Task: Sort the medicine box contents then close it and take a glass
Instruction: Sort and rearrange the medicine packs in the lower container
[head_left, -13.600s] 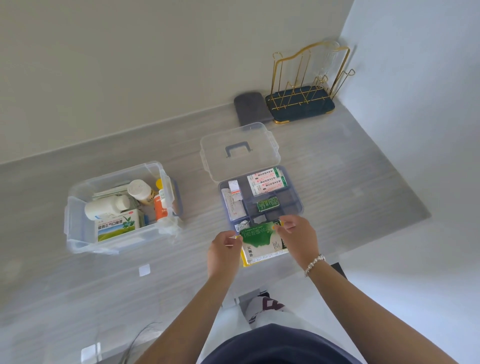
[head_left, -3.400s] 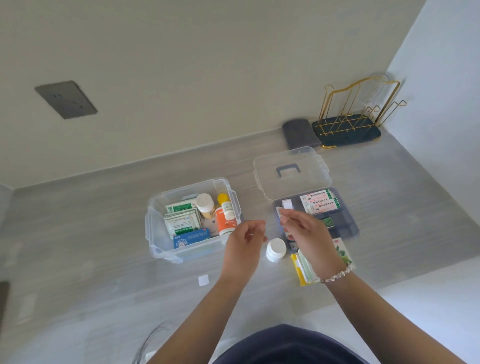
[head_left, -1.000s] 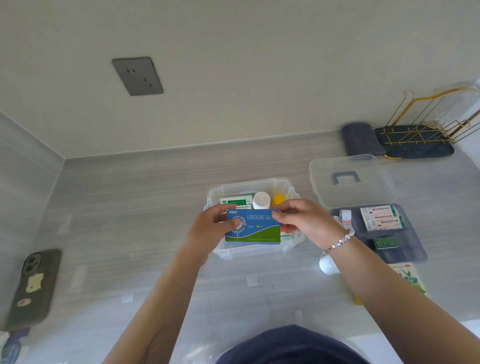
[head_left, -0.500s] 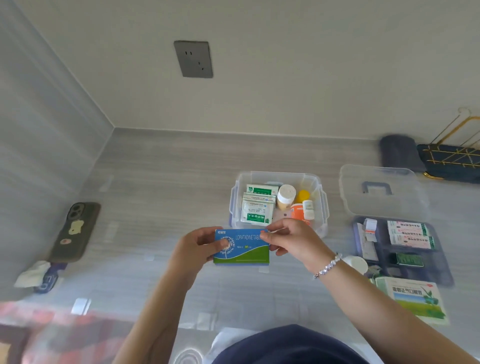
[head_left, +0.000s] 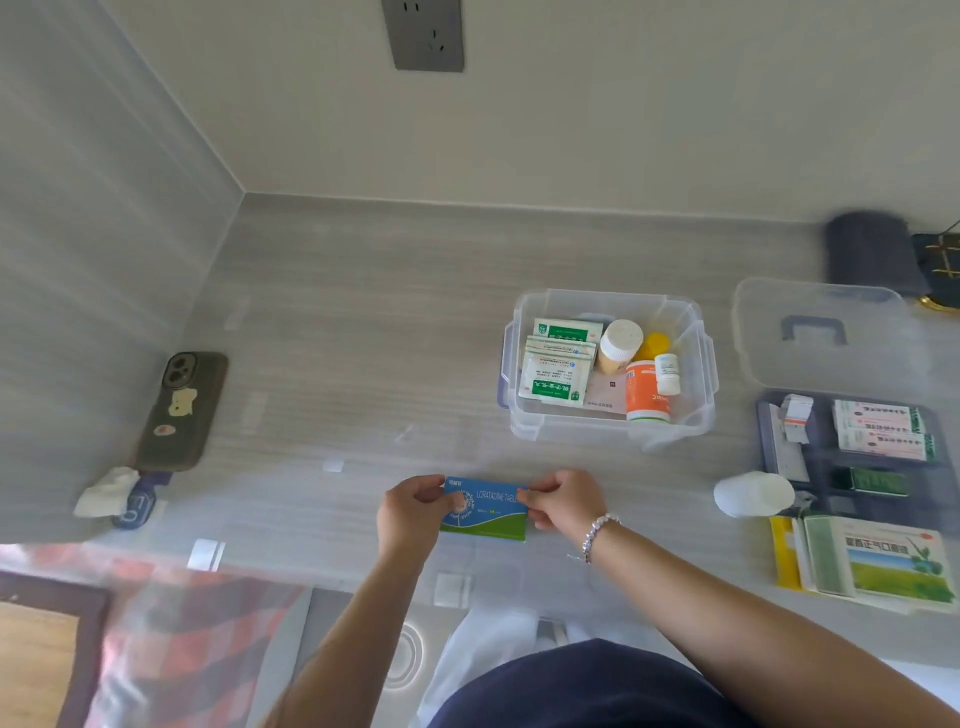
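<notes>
Near the counter's front edge, the left hand and right hand pinch opposite ends of one blue-green loratadine box, its long axis running left-right, printed face up. Beyond, the clear bin holds four bottles and several green-white sachets.

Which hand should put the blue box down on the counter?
Probably the left hand. Both hands hold the blue box, the right hand at its other end. The bare counter lies on the left, while the clear bin sits on the right.
</notes>
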